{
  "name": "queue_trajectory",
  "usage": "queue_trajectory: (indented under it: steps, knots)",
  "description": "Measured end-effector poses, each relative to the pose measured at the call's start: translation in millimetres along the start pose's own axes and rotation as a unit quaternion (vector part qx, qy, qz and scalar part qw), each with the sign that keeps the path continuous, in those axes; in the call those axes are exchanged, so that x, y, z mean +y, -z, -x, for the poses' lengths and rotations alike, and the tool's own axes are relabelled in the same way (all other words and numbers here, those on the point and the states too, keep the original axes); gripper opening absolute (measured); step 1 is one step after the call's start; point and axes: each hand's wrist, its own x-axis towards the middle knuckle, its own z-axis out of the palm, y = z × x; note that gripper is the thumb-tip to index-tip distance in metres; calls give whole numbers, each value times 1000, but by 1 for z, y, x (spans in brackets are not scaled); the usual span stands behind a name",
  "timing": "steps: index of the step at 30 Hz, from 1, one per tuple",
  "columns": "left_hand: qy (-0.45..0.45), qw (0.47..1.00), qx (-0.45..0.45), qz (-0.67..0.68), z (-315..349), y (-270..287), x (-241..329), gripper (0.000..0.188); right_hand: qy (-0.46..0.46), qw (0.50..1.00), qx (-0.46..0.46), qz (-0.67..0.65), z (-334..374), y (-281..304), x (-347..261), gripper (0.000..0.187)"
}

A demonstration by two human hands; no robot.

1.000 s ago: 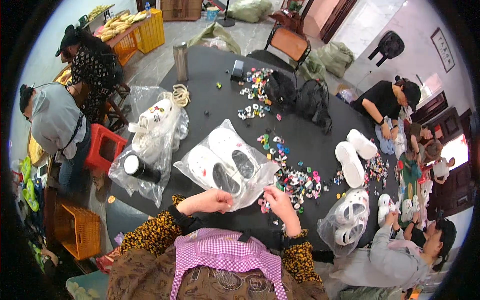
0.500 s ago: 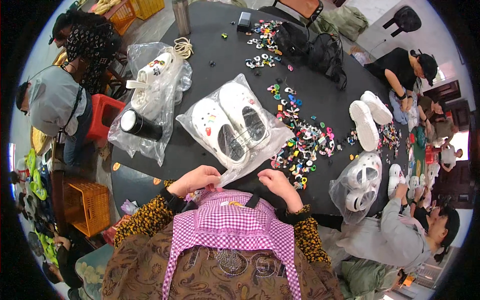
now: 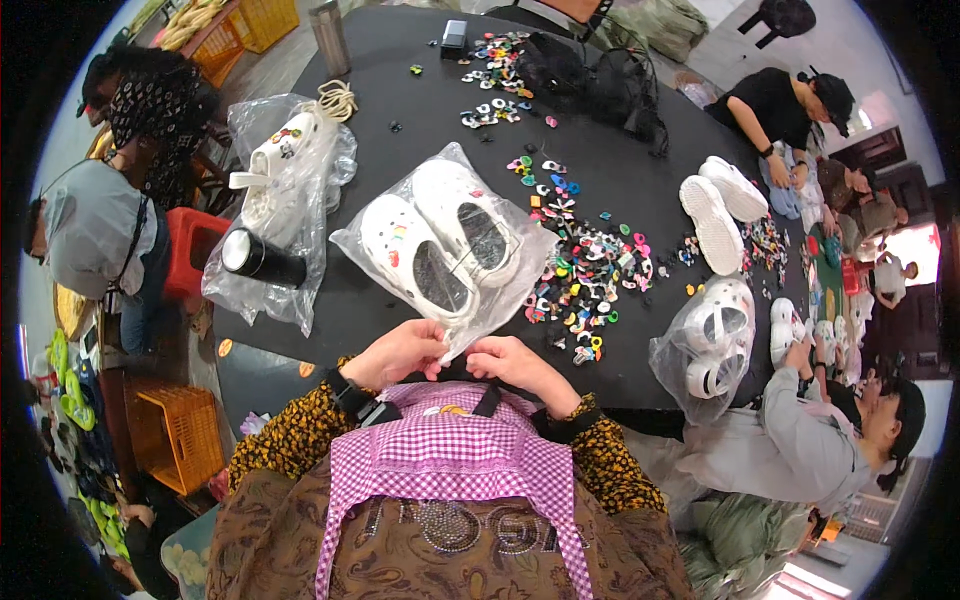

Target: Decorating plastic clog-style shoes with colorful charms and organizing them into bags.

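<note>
Both hands are down at the near edge of the black round table (image 3: 420,150), right in front of the purple checked apron (image 3: 450,460). Left hand (image 3: 400,352) has its fingers curled in, pinching the near edge of the clear plastic bag (image 3: 445,250). Right hand (image 3: 515,362) is just beside it, fingers bunched and pinching that same edge of film, so the two hands nearly touch.

That bag lies flat on the table just past the hands and holds a pair of white perforated clogs (image 3: 440,245) side by side, toes pointing away and to the left, with a few little coloured charms on the left one.

Right of the bag there's a big scatter of small multicoloured shoe charms (image 3: 585,275), spreading toward the far side. Further right, two loose white clogs (image 3: 720,205) sit sole-ish up, and near the table's right edge another clear bag with white clogs (image 3: 712,345) stands bunched.

Off to the left is a second clear bag holding decorated white clogs (image 3: 275,175), with a black cylindrical flask (image 3: 262,258) lying on its near end. Far side has a steel tumbler (image 3: 329,36) and a black mesh bag (image 3: 590,75). Other people sit around the table, one in a grey top (image 3: 800,440) at the right.
</note>
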Motion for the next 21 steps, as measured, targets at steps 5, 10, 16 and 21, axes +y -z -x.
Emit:
queue_trajectory:
  steps: [5,10,16,21]
  knots:
    - [15,992,-12,-123,12,0,1,6,-19,985,104,-133,3,5,7,29]
    - [18,976,-3,-218,18,2,-1,8,-33,948,260,-178,-1,27,20,23]
    - [-111,963,74,-234,26,10,16,17,40,907,353,226,-11,40,38,29]
    - [-197,921,231,-242,17,31,41,15,94,899,320,284,-26,42,30,24]
